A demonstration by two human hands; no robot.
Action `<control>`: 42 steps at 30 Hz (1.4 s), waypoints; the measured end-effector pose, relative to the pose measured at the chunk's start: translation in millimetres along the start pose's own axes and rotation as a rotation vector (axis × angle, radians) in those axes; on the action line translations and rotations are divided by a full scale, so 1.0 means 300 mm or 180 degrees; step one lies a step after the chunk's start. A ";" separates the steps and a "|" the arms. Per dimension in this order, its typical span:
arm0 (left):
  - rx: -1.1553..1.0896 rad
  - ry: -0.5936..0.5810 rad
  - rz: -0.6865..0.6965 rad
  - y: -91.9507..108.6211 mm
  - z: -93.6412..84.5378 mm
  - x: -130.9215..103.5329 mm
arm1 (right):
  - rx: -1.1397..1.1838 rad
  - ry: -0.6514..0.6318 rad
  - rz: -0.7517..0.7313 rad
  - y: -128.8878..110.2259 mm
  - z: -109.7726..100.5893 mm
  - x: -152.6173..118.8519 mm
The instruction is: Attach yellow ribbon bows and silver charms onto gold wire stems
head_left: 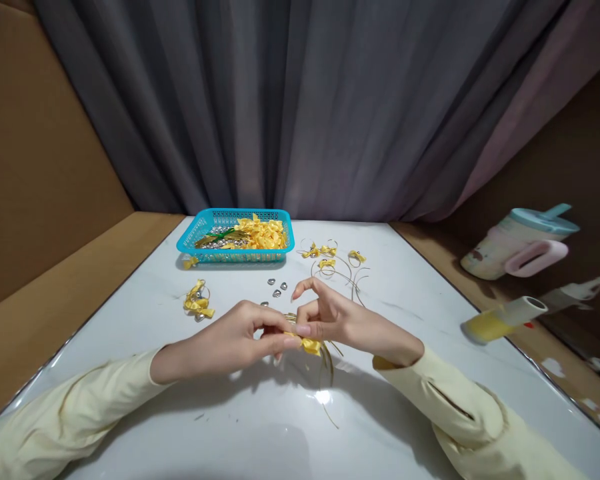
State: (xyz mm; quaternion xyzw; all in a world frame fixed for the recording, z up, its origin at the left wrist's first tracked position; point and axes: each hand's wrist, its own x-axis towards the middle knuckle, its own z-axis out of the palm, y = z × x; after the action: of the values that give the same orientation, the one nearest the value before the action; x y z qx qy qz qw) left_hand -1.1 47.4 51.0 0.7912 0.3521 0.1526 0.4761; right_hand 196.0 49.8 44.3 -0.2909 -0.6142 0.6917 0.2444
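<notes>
In front of me, above the white table, my left hand (245, 337) pinches a yellow satin bow (311, 346) between thumb and fingers. My right hand (335, 320) meets it from the other side, its thumb at the bow and its index finger lifted and bent. Several thin gold cords (329, 367) lie or hang below and behind the fingers. Just beyond my hands are several silver heart-shaped pieces (277, 293). The exact grip between the fingertips is partly hidden.
A turquoise basket (235, 255) of yellow bows and silver pieces stands at the back. Bows with cord rings (327, 265) lie to its right, and a bow cluster (198, 301) at left. At right are a lidded cup (495, 243) and a tape-like roll (500, 320).
</notes>
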 end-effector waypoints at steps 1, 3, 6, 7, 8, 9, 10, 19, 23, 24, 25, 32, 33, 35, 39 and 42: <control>-0.0030 -0.0053 -0.0052 0.001 -0.002 0.001 | 0.0076 -0.0033 0.0038 0.001 -0.001 0.001; -0.0072 -0.0149 -0.0137 0.002 -0.007 0.005 | 0.0191 -0.0081 0.0109 0.005 -0.003 0.002; 0.0173 0.0068 -0.0149 -0.007 -0.014 0.011 | 0.0180 0.0133 0.0080 0.011 0.000 0.007; 0.0420 0.0348 -0.0073 -0.012 -0.014 0.010 | 0.0124 0.0354 0.0030 0.013 0.005 0.009; 0.0744 0.0726 0.0064 -0.017 -0.013 0.007 | 0.0040 0.0638 -0.0031 0.014 0.011 0.011; 0.1108 0.1143 0.0254 -0.021 -0.010 0.003 | -0.0056 0.0937 -0.0104 0.015 0.019 0.013; 0.1462 0.1502 0.0499 -0.023 -0.004 -0.004 | -0.0148 0.1204 -0.0187 0.016 0.030 0.015; 0.2059 0.0976 0.1084 -0.012 0.061 -0.021 | -0.1018 0.1766 -0.0441 0.002 0.124 0.001; 0.1975 0.0856 0.1165 -0.026 0.056 -0.015 | -0.1356 0.1724 -0.0489 -0.001 0.127 -0.006; 0.1931 0.0806 0.1199 -0.026 0.053 -0.016 | -0.1414 0.1733 -0.0522 -0.001 0.125 -0.007; 0.1885 0.0752 0.1211 -0.024 0.049 -0.018 | -0.1447 0.1735 -0.0551 -0.001 0.122 -0.008; 0.1443 0.0238 0.0693 -0.013 0.009 -0.027 | -0.1062 0.1629 -0.0641 -0.002 0.091 -0.011; 0.1406 0.0318 0.0625 -0.015 0.008 -0.026 | -0.0985 0.1627 -0.0640 0.000 0.088 -0.010; 0.1321 0.0529 0.0562 -0.020 0.016 -0.022 | -0.0880 0.1648 -0.0656 0.005 0.087 -0.005; 0.1060 0.0728 0.0391 -0.023 0.045 -0.015 | -0.0956 0.1742 -0.0659 0.012 0.094 0.002; 0.0657 0.0866 0.0145 -0.018 0.047 -0.006 | -0.0993 0.1818 -0.0691 0.009 0.090 0.001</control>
State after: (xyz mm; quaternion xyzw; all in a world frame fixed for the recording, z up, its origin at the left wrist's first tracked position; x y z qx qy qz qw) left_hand 3.4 38.7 39.6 0.8157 0.4091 0.2321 0.3366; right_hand 176.8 30.6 43.5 -0.4396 -0.6466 0.4501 0.4313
